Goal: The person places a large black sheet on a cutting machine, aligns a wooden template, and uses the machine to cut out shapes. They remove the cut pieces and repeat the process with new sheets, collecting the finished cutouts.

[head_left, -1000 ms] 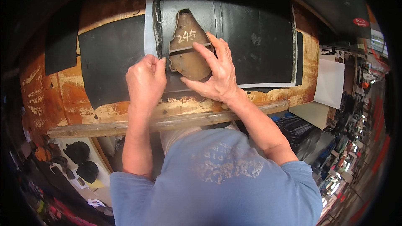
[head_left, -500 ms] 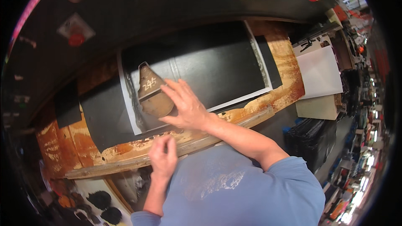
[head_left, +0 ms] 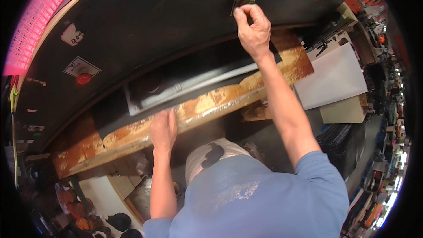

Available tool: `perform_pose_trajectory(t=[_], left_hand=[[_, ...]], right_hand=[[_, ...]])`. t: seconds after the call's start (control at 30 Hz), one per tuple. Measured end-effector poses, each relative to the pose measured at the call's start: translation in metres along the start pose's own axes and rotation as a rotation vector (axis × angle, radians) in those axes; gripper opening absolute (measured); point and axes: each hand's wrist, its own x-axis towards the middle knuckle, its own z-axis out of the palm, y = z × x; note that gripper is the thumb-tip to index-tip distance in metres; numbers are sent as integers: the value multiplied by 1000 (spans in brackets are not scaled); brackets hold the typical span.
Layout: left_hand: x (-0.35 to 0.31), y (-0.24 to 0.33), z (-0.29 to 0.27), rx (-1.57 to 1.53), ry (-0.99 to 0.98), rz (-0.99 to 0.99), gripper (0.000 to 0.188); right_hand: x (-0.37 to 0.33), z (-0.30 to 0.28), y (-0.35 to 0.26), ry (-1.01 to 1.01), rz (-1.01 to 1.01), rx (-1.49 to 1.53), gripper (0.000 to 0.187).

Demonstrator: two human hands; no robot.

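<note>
Green button point(head_left: 251, 3) sat on the black panel point(head_left: 167, 17) behind the right hand point(head_left: 255, 34)
Its fingers point(head_left: 261, 14) curled, though whether they met was unclear; the left hand point(head_left: 163, 131) blurred at the wooden edge point(head_left: 207, 115), grip impossible to tell

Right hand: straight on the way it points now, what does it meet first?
Likely the green button on the dark panel; a sliver shows just past the right hand's curled fingers. Depth is unclear, so they may already be touching it.
</note>
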Motion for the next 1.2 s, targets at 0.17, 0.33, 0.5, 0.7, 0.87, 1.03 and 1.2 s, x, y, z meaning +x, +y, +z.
perform_pose_trajectory(t=[0.17,0.33,0.5,0.7,0.87,1.03,1.2], left_hand=[[19,-10,4,11,92,23,25],[47,-10,5,97,94,-29,25],[50,-16,2,129,82,-100,26],[45,-26,8,137,146,-14,26],[40,-20,7,85,168,14,25],[16,-22,8,98,109,29,23],[-22,-26,-4,-46,18,-34,11]], right_hand=[[-70,-34,2,-148,205,-7,14],[-155,-27,6,-234,-120,-273,9],[-167,-15,13,-306,64,-267,7],[-168,-17,12,-329,61,-257,7],[-173,-20,14,-345,73,-210,4],[-188,-26,4,-373,294,-85,5],[-203,-7,-37,-363,551,7,7]])
